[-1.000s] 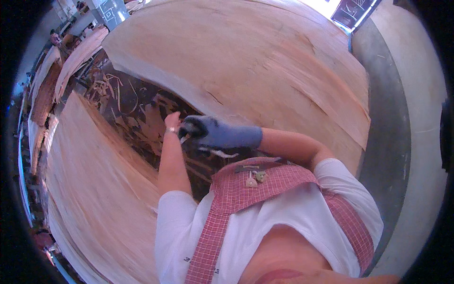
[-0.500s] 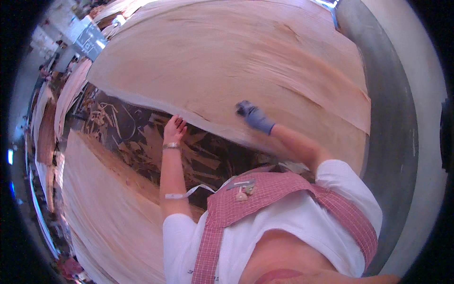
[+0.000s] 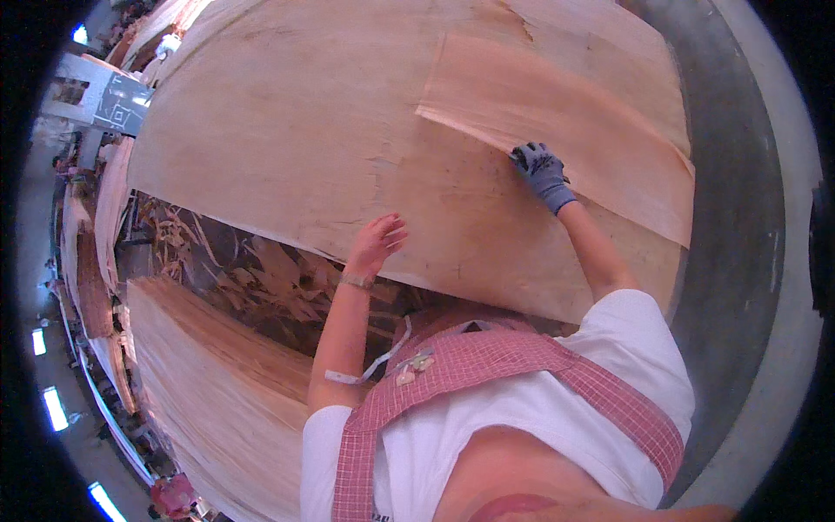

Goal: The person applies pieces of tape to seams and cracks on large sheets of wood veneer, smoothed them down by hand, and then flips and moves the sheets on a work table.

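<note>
Lower left, a stack of pale wood sheets (image 3: 226, 391) lies apart, nothing being done on it; next, wood scraps (image 3: 270, 283) fill the gap. Centre: bare left hand (image 3: 379, 244) over the near part of the big wood sheet (image 3: 278, 130), fingers loosely spread, grip open, nothing in it; touching or just above, can't tell. Upper right of centre: orange-tan wood strip (image 3: 565, 113) already lies on the big sheet, reaching its right edge. Gloved right hand (image 3: 541, 174) is at the strip's lower edge, fingers bent; pinching or only pressing, can't tell. Looks partway: strip is in place on top, but its lower edge looks unsettled, so handling there seems unfinished; how much is left is unclear. Hard to see, left to right: background clutter (image 3: 78, 252) at far left is tiny and warped; lower stack cut by the person's arm; scraps partly behind forearm and apron (image 3: 487, 361); big sheet's far end cut off at top; right palm hidden, with a small dark bit by the glove's wrist, unidentifiable.
</note>
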Available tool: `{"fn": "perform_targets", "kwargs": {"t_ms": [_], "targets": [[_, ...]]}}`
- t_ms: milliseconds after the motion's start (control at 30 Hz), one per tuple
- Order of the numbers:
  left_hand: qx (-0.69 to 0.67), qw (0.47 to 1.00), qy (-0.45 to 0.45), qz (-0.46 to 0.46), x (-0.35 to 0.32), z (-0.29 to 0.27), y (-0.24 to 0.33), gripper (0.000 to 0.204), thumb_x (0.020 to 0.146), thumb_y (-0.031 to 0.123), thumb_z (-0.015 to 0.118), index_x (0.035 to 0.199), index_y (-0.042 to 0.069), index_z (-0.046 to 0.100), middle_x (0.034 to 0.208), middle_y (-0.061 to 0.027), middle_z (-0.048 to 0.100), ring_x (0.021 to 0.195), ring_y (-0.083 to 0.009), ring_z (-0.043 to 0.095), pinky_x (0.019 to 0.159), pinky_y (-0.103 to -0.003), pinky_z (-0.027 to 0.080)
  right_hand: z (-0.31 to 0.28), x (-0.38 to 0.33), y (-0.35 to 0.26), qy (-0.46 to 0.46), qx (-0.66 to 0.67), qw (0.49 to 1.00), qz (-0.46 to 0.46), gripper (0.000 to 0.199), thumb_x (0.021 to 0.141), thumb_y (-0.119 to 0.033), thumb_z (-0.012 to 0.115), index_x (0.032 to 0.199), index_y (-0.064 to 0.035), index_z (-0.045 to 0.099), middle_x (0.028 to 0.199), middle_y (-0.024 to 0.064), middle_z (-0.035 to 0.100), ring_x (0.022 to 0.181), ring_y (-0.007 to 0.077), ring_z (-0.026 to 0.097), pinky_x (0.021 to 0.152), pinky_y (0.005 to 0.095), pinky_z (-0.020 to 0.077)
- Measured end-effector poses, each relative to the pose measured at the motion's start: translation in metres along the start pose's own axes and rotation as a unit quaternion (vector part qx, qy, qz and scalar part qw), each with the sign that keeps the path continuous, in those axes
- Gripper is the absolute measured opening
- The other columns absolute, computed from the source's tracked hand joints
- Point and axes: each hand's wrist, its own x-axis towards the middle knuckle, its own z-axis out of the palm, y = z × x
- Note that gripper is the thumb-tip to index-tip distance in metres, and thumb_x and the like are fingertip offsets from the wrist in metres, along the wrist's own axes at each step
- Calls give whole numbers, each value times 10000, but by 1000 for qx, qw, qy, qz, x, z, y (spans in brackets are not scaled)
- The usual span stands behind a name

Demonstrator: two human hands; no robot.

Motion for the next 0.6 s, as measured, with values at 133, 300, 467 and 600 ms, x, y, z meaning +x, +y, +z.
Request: {"fn": "perform_targets", "kwargs": {"t_ms": [133, 300, 467, 600], "targets": [[31, 996, -82, 34, 41, 72, 21, 459, 952, 369, 593, 1296, 74, 519, 1195, -71, 618, 1052, -225, 623, 851, -375, 510, -38, 15, -21, 6, 25, 999, -31, 157, 890, -287, 607, 994, -173, 629, 999, 67, 621, 969, 297, 602, 730, 455, 536], [-55, 995, 30, 73, 80, 124, 65, 446, 930, 402, 632, 1215, 75, 530, 1152, -75, 612, 966, -212, 630, 811, -385, 519, -37, 17, -68, -18, -7, 995, -97, 224, 906, -358, 606, 1009, -160, 627, 991, 65, 631, 945, 292, 606, 704, 427, 529], [-108, 975, 120, 153, 130, 83, 75, 351, 907, 328, 677, 1136, 87, 567, 1031, -55, 640, 851, -185, 641, 675, -348, 552, -57, 17, -122, -54, 18, 994, -97, 414, 866, -411, 640, 1189, -156, 601, 1121, 89, 599, 1031, 292, 577, 787, 435, 524], [-92, 965, 143, 200, 128, 29, 95, 285, 895, 262, 687, 1082, 69, 593, 976, -39, 647, 804, -164, 643, 605, -322, 559, -60, -26, -77, -13, -61, 998, -18, 589, 845, -312, 680, 1381, -164, 485, 1206, 124, 570, 1082, 331, 547, 821, 433, 524]]}}
